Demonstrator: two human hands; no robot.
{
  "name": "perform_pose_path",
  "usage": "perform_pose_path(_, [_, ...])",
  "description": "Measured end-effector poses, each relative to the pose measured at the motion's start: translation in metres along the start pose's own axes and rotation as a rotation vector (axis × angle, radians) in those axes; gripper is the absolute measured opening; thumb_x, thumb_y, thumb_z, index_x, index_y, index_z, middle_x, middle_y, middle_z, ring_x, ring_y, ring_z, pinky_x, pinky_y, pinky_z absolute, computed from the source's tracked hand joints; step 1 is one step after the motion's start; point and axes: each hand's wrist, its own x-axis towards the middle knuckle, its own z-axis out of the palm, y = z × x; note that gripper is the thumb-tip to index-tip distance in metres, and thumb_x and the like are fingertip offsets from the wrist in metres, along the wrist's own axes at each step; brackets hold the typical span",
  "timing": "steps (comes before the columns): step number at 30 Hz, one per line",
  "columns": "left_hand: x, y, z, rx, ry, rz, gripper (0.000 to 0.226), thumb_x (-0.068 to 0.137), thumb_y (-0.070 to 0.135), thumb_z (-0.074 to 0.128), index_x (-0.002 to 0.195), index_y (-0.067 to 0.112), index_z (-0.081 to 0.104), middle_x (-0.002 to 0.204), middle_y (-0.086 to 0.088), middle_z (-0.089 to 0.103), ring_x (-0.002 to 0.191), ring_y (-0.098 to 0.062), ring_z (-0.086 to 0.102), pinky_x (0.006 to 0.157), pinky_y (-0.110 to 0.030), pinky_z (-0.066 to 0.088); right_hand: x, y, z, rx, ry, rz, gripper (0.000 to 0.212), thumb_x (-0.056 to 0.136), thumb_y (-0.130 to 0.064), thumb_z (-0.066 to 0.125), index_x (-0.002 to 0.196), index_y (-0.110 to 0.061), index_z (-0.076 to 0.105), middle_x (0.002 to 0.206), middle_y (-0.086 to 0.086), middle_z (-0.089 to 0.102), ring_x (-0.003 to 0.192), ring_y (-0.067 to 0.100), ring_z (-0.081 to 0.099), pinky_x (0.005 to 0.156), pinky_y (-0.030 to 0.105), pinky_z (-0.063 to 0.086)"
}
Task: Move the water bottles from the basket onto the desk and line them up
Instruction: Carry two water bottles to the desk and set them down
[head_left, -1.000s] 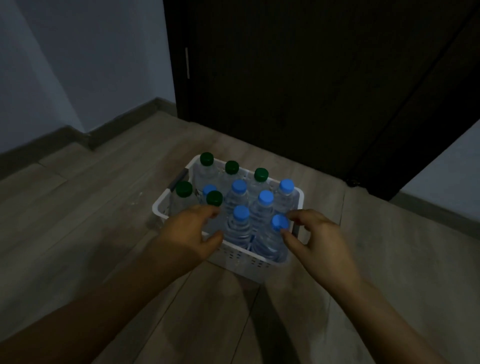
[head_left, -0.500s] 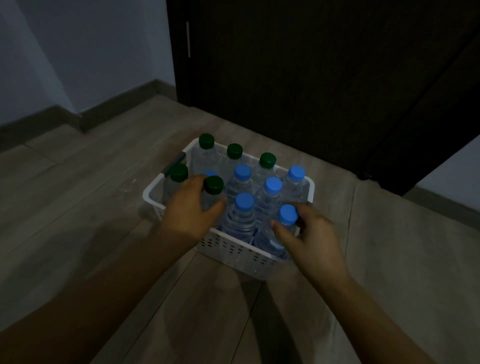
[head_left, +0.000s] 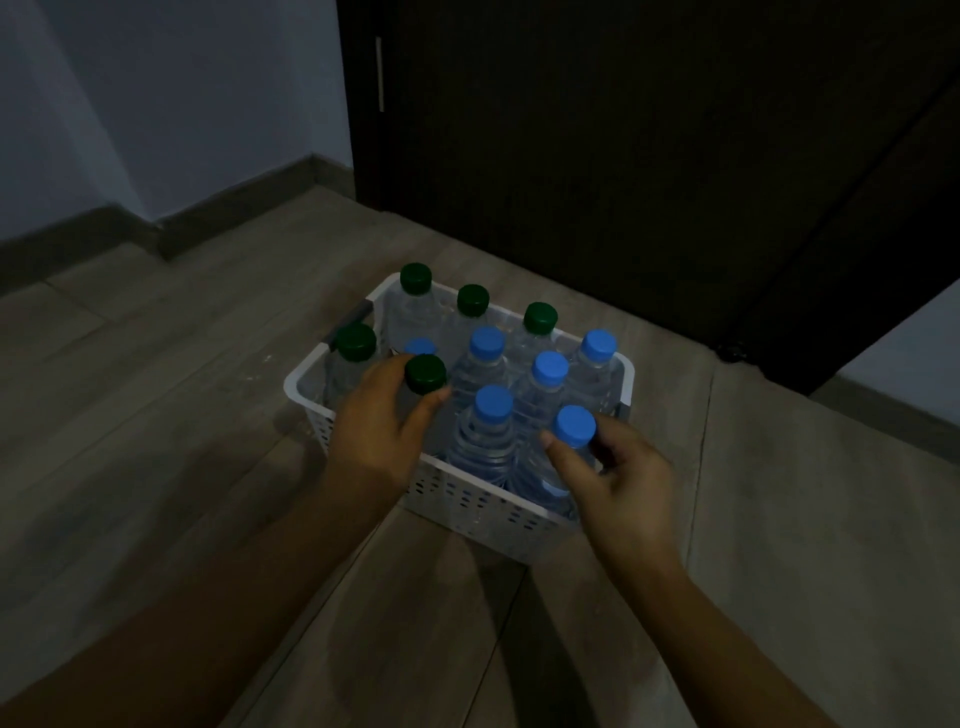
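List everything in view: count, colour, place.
green-capped bottles: five, clear with dark green caps, upright in the basket's far and left parts
blue-capped bottles: six, clear with blue caps, upright in the basket's middle and right parts
basket: one, white, perforated, on the floor
floor: one, grey-brown planks, under everything
door: one, dark, behind the basket
wall: pale, left of the door
skirting: dark, along the wall's foot
left hand: one, grips the nearest green-capped bottle just below its cap
right hand: one, grips the nearest blue-capped bottle just below its cap
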Motion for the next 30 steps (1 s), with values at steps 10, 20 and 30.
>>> perform_pose_path(10, [0.012, 0.051, -0.042, -0.132, 0.13, 0.09, 0.028, 0.092, 0.03, 0.058, 0.117, 0.018, 0.057, 0.114, -0.001, 0.061, 0.104, -0.008, 0.057, 0.089, -0.023, 0.048, 0.009, -0.057, -0.012, 0.059, 0.105, -0.18, 0.029, 0.087, -0.027, 0.063, 0.112, -0.015, 0.065, 0.105, -0.004, 0.069, 0.101, 0.012, 0.065, 0.085, 0.04, 0.056])
perform_pose_path(20, [-0.012, 0.145, -0.109, -0.233, 0.169, 0.268, 0.02, 0.092, 0.04, 0.051, 0.105, 0.024, 0.055, 0.092, 0.009, 0.059, 0.084, 0.0, 0.057, 0.07, -0.009, 0.045, -0.012, -0.163, -0.035, 0.158, 0.238, -0.409, 0.015, 0.088, -0.021, 0.061, 0.103, -0.021, 0.062, 0.087, -0.015, 0.065, 0.086, 0.002, 0.064, 0.071, 0.011, 0.05])
perform_pose_path(30, [-0.03, 0.237, -0.179, -0.432, 0.072, 0.254, 0.025, 0.087, 0.045, 0.043, 0.094, 0.026, 0.057, 0.083, 0.003, 0.071, 0.078, -0.004, 0.067, 0.067, -0.014, 0.053, -0.032, -0.28, -0.068, 0.239, 0.242, -0.475, 0.009, 0.094, -0.03, 0.051, 0.094, -0.026, 0.06, 0.086, 0.004, 0.061, 0.076, 0.012, 0.061, 0.065, 0.016, 0.051])
